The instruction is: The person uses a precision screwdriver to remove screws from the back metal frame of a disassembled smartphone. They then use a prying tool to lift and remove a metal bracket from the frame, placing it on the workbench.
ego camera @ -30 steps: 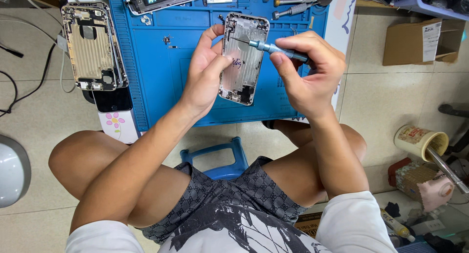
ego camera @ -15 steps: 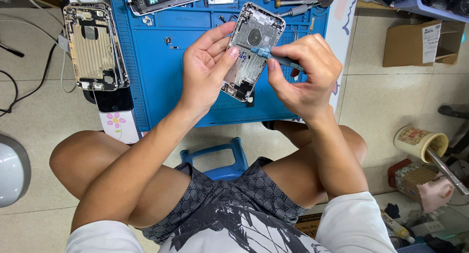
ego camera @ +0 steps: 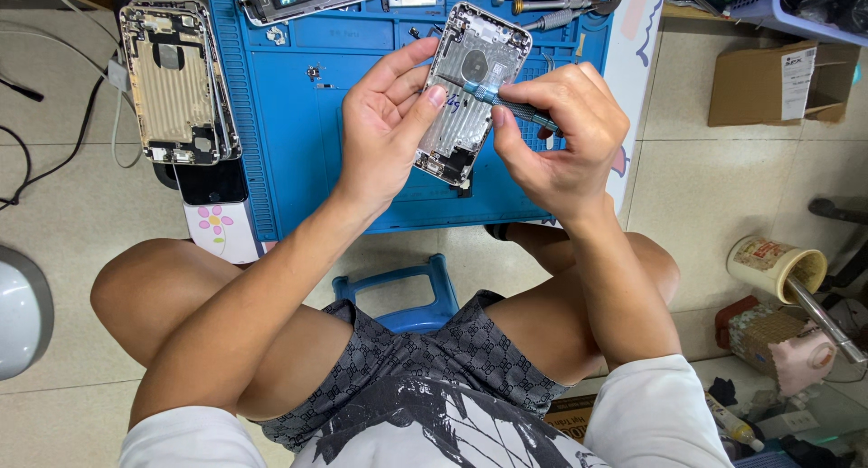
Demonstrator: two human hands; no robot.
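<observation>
Opened silver phone housing held tilted above blue work mat, inside face up: bare metal frame, round coil near top, small dark parts at lower end. Left hand clamped on its left edge, thumb across the middle. Right hand pinched closed around blue-handled screwdriver, tip on housing's centre. Second stripped gold housing lying left, off the mat edge.

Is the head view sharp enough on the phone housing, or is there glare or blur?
Head view: even, soft light, only faint shadows; the phone housing between left hand and right hand is sharp, with mild sheen, no blown glare; wide-lens bending shows at the edges.
</observation>
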